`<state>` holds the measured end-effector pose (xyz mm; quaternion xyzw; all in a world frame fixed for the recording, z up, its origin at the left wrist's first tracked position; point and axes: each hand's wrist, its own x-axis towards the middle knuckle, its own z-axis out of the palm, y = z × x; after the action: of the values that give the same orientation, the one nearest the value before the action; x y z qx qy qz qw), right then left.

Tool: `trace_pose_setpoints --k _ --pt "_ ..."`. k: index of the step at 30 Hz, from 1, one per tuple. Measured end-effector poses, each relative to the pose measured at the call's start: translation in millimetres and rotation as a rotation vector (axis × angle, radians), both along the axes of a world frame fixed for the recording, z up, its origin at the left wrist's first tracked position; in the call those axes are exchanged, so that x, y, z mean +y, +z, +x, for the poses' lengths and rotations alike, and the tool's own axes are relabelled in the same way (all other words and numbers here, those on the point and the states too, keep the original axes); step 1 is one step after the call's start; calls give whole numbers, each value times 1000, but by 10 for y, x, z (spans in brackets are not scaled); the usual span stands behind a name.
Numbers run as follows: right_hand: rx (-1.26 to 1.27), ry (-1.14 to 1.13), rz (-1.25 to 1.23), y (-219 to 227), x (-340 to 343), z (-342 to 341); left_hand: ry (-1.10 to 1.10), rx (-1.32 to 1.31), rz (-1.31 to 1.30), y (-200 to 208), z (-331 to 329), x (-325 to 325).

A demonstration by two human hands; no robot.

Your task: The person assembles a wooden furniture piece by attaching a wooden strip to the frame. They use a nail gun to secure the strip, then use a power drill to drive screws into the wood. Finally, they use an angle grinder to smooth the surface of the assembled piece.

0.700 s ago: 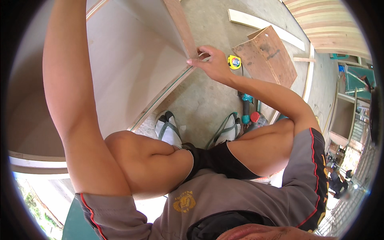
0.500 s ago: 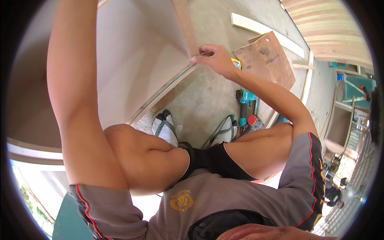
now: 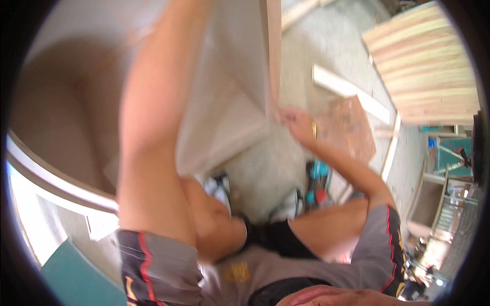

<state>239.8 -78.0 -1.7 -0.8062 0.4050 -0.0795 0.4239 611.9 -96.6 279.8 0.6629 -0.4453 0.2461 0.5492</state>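
A large pale wooden panel (image 3: 224, 135) stands in front of me, its edge strip (image 3: 274, 61) running up toward the top of the view. My right hand (image 3: 296, 122) is at the near right corner of this panel. Its fingers look bent around the edge, though motion smears them. My left arm reaches up across the panel and leaves the picture at the top, so the left hand is out of sight. Beside the panel on the left is the dark, hollow inside of a wooden cabinet (image 3: 56, 117).
A brown wooden box (image 3: 347, 127) sits on the concrete floor to the right, by a white board (image 3: 349, 92). A teal power tool (image 3: 319, 171) lies near my right foot. Striped plywood (image 3: 423, 66) stands at the far right. A green surface (image 3: 81, 275) is lower left.
The whole view has shifted, with the panel and both arms now lower and farther right in it. My right hand stays at the panel's corner. More of the cabinet's inside shows.
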Motion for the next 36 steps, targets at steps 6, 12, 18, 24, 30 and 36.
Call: trace_pose_setpoints --k 6,12,18,24,30,36 --pt "-192 14 33 -54 28 32 -137 286 -63 -90 -29 -45" --pt "-194 -78 160 -20 13 -14 -280 435 -76 -17 -85 -55" --pt "-186 4 -74 36 75 -34 -398 428 -146 -51 -59 -90" --pt "-212 17 -157 -61 53 -33 -350 391 -115 35 -44 -61" --pt "-224 -4 -111 -88 60 -45 391 -24 134 276 -450 10" --pt "-261 -37 -105 -100 104 -39 443 15 301 388 -551 -39"
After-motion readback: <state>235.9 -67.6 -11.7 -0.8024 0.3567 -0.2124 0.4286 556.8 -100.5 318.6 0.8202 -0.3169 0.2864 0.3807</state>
